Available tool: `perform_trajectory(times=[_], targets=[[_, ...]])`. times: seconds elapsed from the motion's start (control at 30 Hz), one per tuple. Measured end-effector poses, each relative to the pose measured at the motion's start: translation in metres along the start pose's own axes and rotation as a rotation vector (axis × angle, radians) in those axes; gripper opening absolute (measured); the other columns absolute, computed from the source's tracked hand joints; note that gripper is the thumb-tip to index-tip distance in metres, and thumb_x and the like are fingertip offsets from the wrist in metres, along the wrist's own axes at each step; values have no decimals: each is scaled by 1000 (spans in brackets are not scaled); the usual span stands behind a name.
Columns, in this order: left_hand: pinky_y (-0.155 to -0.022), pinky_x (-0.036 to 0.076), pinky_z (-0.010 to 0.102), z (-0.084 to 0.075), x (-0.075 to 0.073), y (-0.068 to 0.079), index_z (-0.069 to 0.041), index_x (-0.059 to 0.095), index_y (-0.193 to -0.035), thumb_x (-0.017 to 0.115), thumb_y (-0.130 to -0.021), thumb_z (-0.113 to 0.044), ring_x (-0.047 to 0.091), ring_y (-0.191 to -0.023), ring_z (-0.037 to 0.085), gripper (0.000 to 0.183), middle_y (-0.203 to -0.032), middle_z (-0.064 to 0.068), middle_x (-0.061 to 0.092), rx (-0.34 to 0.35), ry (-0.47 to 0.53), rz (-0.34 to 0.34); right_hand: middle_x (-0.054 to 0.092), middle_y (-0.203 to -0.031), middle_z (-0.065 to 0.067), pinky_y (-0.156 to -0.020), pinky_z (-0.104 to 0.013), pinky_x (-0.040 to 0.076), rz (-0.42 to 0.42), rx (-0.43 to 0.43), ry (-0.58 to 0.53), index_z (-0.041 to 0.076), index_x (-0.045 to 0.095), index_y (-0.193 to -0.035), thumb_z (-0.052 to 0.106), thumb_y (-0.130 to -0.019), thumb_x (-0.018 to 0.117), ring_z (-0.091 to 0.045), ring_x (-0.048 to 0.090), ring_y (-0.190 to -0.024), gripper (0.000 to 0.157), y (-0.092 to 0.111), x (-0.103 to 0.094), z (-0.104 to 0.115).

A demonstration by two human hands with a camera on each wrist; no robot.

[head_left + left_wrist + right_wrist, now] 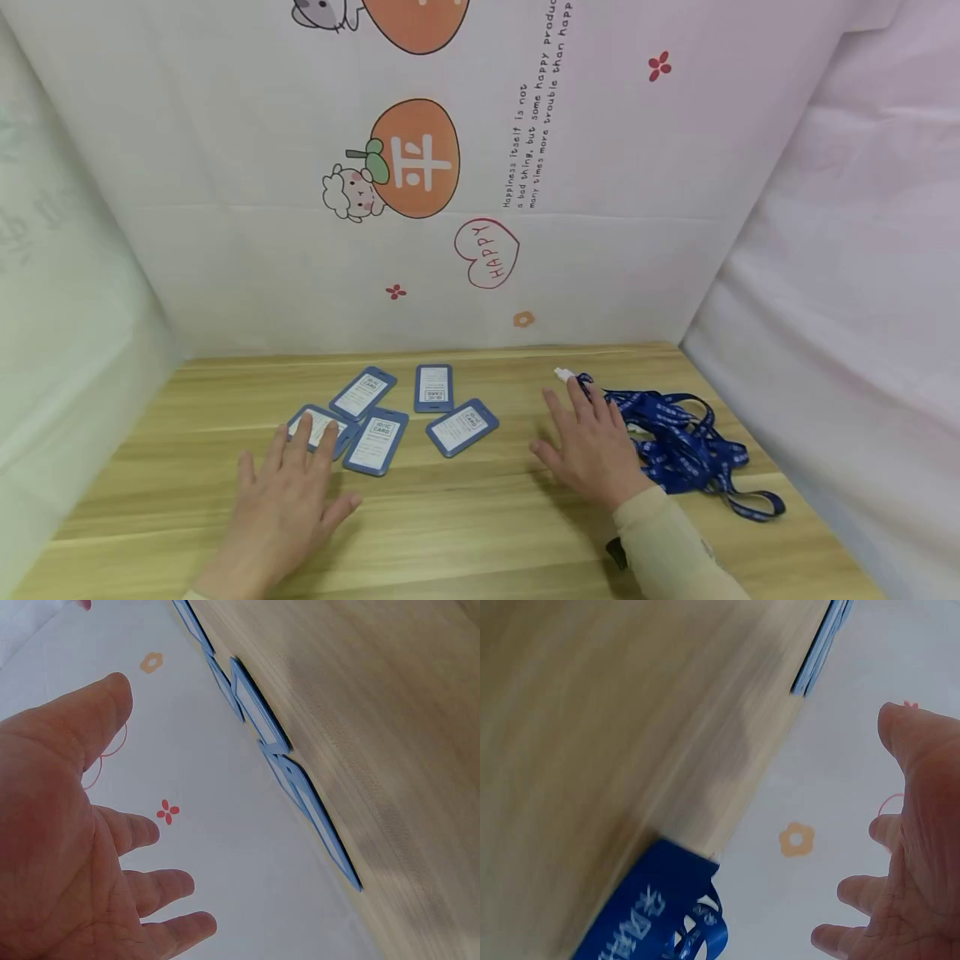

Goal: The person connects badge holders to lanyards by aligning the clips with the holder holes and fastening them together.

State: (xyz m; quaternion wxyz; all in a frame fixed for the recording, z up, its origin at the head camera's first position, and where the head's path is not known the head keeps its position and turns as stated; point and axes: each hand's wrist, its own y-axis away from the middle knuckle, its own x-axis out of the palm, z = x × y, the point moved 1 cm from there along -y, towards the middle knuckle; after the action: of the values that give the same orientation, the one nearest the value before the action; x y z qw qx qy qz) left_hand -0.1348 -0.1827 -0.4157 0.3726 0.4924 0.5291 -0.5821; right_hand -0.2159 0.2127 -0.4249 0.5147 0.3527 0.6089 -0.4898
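Observation:
My left hand hovers over the table with its fingers spread, holding nothing. Its fingertips overlap a blue card holder in the head view. Around that lie several more blue holders with white ID/IC card inserts, such as the near one, the upright one and the tilted one. The left wrist view shows the holders edge-on, apart from the hand. My right hand, also spread and without anything in it, is beside a heap of dark blue lanyards with white printing.
The wooden table ends at a white printed cloth hanging behind. White cloth also hangs on the left and right. A white clip sticks out of the lanyard heap beyond the right fingertips.

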Motion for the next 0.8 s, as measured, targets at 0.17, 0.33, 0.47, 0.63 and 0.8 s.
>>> perform_trajectory(times=[0.17,0.33,0.47,0.63,0.8], targets=[[-109,20,87,0,1,1,-8,39,-160,66,-92,-65,32,-147,58,93,-163,32,31,8,-5,4,27,-169,-24,-117,-74,30,42,31,6,21,29,-166,60,-100,61,-53,25,-153,83,-4,-4,-15],[-109,18,87,0,2,2,-8,38,-161,65,-93,-65,32,-146,58,92,-163,32,31,13,-2,14,29,-167,-25,-118,-74,28,44,49,-8,20,28,-166,57,-101,61,-55,25,-151,82,-6,-9,-30],[-107,20,88,2,2,2,-8,39,-160,64,-93,-66,33,-145,60,92,-163,33,32,20,-3,25,28,-167,-28,-120,-73,26,50,61,-18,14,31,-165,54,-106,52,-58,24,-150,74,-10,-18,-44],[-105,22,89,4,1,2,-7,40,-159,66,-93,-66,34,-143,61,93,-162,34,32,27,-4,24,28,-165,-33,-121,-71,25,49,59,-5,10,29,-164,48,-110,45,-59,24,-149,69,-17,-33,-58],[-106,22,89,4,1,3,-7,40,-159,66,-92,-66,34,-143,60,93,-162,34,32,33,-6,32,24,-166,-34,-118,-74,28,63,75,6,8,26,-165,45,-111,44,-61,24,-148,68,-22,-41,-68]])
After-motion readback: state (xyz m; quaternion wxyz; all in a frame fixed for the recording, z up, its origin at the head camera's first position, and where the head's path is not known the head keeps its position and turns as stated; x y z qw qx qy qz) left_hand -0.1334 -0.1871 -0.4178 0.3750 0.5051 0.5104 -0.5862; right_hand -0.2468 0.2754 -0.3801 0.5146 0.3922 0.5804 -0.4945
